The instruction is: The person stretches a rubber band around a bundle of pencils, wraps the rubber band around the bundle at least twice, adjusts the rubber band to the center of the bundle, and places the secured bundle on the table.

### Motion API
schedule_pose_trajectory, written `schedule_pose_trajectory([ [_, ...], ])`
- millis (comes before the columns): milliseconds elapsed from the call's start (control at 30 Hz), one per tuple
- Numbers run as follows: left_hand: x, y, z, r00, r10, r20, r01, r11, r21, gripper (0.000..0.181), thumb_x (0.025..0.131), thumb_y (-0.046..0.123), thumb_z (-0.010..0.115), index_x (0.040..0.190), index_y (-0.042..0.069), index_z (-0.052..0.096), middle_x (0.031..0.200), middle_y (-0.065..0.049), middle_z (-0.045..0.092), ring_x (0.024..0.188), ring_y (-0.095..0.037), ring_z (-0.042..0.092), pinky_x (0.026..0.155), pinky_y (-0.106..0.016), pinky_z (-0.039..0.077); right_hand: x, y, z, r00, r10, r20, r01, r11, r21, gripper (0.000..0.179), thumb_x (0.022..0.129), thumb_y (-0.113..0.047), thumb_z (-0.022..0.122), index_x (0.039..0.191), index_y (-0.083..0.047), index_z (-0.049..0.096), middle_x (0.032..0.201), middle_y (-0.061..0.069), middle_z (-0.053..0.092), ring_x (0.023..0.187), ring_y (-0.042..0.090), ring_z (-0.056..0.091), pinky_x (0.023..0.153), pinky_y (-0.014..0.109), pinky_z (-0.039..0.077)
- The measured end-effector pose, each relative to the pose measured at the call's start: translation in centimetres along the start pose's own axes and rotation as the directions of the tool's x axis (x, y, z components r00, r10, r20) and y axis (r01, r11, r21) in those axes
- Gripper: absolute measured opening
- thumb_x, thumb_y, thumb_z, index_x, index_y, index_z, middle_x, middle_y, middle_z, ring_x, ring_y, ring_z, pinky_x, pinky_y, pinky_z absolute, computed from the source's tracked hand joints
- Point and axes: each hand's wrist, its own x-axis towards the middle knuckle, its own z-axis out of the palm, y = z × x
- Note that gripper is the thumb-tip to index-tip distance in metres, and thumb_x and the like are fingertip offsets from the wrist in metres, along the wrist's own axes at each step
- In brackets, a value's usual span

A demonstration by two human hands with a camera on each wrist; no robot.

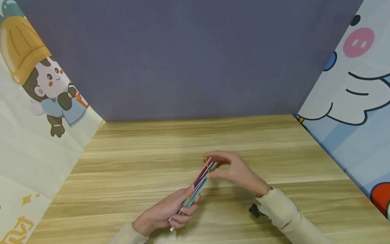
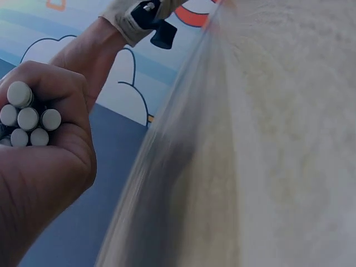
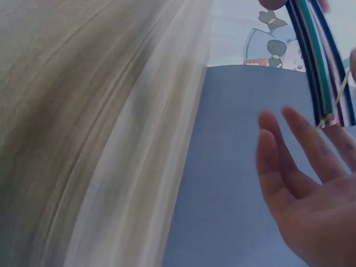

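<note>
My left hand grips a bundle of colourful pencils, tilted up and to the right above the table. White round ends of several pencils stick out of the fist in the left wrist view. At the bundle's upper end, my right hand holds a thin yellowish rubber band stretched between thumb and fingers. The band crosses the pencils near their tips; in the right wrist view it runs taut beside the flat pencil ends. Whether it loops fully round them is hard to tell.
A wood-grain table lies beneath both hands. Behind it stands a dark grey-blue panel, with cartoon-printed sheets at the left and right. A small black device sits at the right cuff.
</note>
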Motion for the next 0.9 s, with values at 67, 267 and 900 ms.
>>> schedule_pose_trajectory([
  [67, 0.0, 0.1, 0.0, 1.0, 0.015, 0.01, -0.015, 1.0, 0.005, 0.038, 0.111, 0.041, 0.014, 0.1, 0.014, 0.039, 0.062, 0.012, 0.027, 0.04, 0.003, 0.026, 0.028, -0.019, 0.015, 0.1, 0.1, -0.2, 0.999, 0.028, 0.035, -0.029, 0.999, 0.019, 0.053, 0.081, -0.029, 0.085, 0.13, -0.028, 0.063, 0.112, -0.005, 0.071, 0.096, 0.022, 0.067, 0.081, 0.039, 0.057],
  [267, -0.1, 0.2, 0.1, 0.997, 0.063, 0.05, -0.065, 0.997, 0.051, 0.027, 0.112, 0.03, 0.021, 0.1, 0.013, 0.038, 0.06, 0.011, 0.025, 0.039, 0.0, 0.023, 0.026, -0.023, 0.012, 0.2, 0.5, -0.7, 0.992, 0.067, 0.107, -0.076, 0.993, 0.087, 0.048, 0.084, -0.019, 0.082, 0.129, -0.021, 0.065, 0.108, 0.0, 0.071, 0.092, 0.027, 0.068, 0.077, 0.04, 0.059],
  [900, -0.3, 0.0, -0.4, 0.999, 0.031, -0.032, -0.026, 0.992, 0.127, 0.013, 0.11, 0.018, 0.033, 0.109, 0.007, 0.04, 0.06, 0.01, 0.029, 0.041, 0.001, 0.027, 0.029, -0.021, 0.016, 0.3, 0.6, -1.0, 0.98, 0.114, 0.162, -0.12, 0.992, 0.026, 0.056, 0.083, -0.022, 0.083, 0.133, -0.009, 0.062, 0.098, 0.009, 0.074, 0.085, 0.022, 0.069, 0.076, 0.037, 0.06],
])
